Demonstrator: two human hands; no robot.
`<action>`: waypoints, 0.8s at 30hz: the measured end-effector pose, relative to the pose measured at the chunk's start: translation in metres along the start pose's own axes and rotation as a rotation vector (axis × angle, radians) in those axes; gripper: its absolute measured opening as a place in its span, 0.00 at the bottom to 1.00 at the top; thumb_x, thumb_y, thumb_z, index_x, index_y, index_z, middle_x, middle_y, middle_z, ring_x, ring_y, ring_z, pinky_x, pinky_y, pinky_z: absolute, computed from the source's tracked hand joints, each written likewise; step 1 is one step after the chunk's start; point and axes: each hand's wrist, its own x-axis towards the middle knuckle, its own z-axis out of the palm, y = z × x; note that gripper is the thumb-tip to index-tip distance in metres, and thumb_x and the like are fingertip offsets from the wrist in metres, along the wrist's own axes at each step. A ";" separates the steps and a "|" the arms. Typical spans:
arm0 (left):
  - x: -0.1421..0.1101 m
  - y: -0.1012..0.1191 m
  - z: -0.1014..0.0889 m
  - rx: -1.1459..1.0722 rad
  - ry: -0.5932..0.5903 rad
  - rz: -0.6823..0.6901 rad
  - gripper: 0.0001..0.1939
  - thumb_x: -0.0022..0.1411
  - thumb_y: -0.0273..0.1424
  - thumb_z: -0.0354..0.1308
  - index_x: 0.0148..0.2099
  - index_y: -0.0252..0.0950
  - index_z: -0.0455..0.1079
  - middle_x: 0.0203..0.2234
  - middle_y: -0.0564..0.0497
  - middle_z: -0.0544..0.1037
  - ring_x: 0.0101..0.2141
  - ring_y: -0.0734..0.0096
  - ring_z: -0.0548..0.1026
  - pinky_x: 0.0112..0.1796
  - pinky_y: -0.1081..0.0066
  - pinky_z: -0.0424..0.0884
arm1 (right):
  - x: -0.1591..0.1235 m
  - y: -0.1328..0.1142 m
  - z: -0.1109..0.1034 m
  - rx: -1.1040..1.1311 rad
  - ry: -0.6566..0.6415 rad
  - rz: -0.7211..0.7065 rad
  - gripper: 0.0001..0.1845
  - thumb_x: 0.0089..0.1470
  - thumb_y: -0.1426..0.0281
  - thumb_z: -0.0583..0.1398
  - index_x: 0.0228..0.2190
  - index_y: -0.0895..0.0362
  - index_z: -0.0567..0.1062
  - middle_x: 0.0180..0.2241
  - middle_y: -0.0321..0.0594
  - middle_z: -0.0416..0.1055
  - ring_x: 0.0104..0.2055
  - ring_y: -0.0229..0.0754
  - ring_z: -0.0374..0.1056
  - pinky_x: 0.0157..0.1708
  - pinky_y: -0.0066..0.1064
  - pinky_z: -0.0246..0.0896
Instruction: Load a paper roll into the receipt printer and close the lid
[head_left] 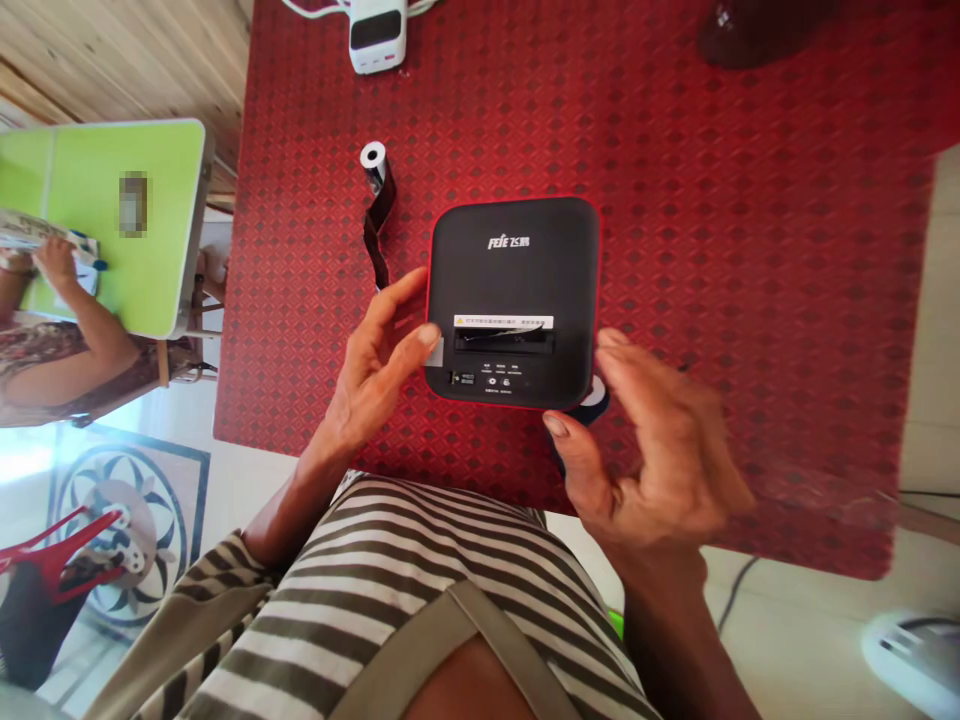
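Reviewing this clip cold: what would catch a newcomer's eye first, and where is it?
The black box with white lettering stands out mid-picture on the red patterned table, with the left hand at its left edge and the right hand by its lower right corner. Beyond the left hand, a small roll trails a dark, wavy strip. The bright green table draws the eye at far left.
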 end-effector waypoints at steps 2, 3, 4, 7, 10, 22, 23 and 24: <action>-0.012 0.002 0.002 -0.031 -0.011 -0.035 0.33 0.86 0.54 0.76 0.84 0.55 0.79 0.79 0.44 0.88 0.76 0.39 0.89 0.73 0.42 0.90 | -0.012 -0.004 0.004 0.017 0.031 0.098 0.41 0.84 0.56 0.72 0.88 0.47 0.71 0.66 0.56 0.92 0.59 0.63 0.94 0.56 0.53 0.95; -0.016 0.003 0.002 -0.044 -0.010 -0.048 0.34 0.86 0.54 0.77 0.84 0.55 0.79 0.79 0.44 0.88 0.75 0.39 0.89 0.71 0.43 0.91 | -0.017 -0.005 0.006 0.019 0.031 0.139 0.43 0.84 0.54 0.72 0.88 0.47 0.71 0.64 0.55 0.93 0.54 0.61 0.95 0.52 0.51 0.95; -0.018 0.003 0.003 -0.054 -0.004 -0.060 0.34 0.85 0.54 0.77 0.84 0.54 0.79 0.78 0.44 0.89 0.75 0.39 0.90 0.70 0.44 0.91 | -0.022 -0.007 0.009 0.016 0.028 0.166 0.44 0.83 0.53 0.73 0.89 0.47 0.70 0.61 0.54 0.93 0.49 0.59 0.94 0.49 0.50 0.94; -0.019 0.003 0.004 -0.064 0.032 -0.090 0.33 0.84 0.53 0.79 0.81 0.52 0.81 0.76 0.44 0.90 0.74 0.39 0.89 0.71 0.43 0.89 | -0.027 -0.010 0.015 -0.006 0.060 0.180 0.45 0.80 0.56 0.76 0.87 0.46 0.72 0.56 0.48 0.94 0.42 0.54 0.92 0.47 0.46 0.92; -0.014 0.006 0.005 -0.064 0.054 -0.128 0.33 0.80 0.54 0.81 0.78 0.51 0.83 0.73 0.44 0.91 0.74 0.40 0.89 0.72 0.43 0.87 | -0.025 -0.010 0.019 -0.019 0.095 0.176 0.40 0.81 0.56 0.76 0.84 0.48 0.76 0.54 0.47 0.94 0.41 0.53 0.91 0.45 0.43 0.91; -0.010 0.005 0.016 0.001 0.090 -0.152 0.31 0.79 0.48 0.76 0.78 0.53 0.77 0.74 0.46 0.88 0.77 0.42 0.84 0.76 0.43 0.84 | -0.020 -0.018 0.015 -0.069 0.083 0.205 0.44 0.78 0.63 0.78 0.85 0.47 0.74 0.54 0.48 0.96 0.40 0.55 0.93 0.46 0.45 0.93; -0.010 0.005 0.016 0.000 0.092 -0.152 0.31 0.80 0.49 0.76 0.78 0.53 0.77 0.74 0.46 0.88 0.76 0.43 0.85 0.76 0.43 0.84 | -0.020 -0.018 0.014 -0.064 0.074 0.209 0.44 0.78 0.64 0.78 0.85 0.47 0.73 0.54 0.49 0.96 0.40 0.55 0.94 0.45 0.46 0.93; -0.010 0.005 0.016 -0.006 0.096 -0.152 0.30 0.79 0.48 0.76 0.77 0.53 0.77 0.74 0.46 0.88 0.76 0.43 0.85 0.75 0.43 0.84 | -0.020 -0.018 0.013 -0.061 0.065 0.211 0.45 0.77 0.64 0.78 0.86 0.47 0.73 0.55 0.50 0.96 0.40 0.56 0.94 0.45 0.46 0.93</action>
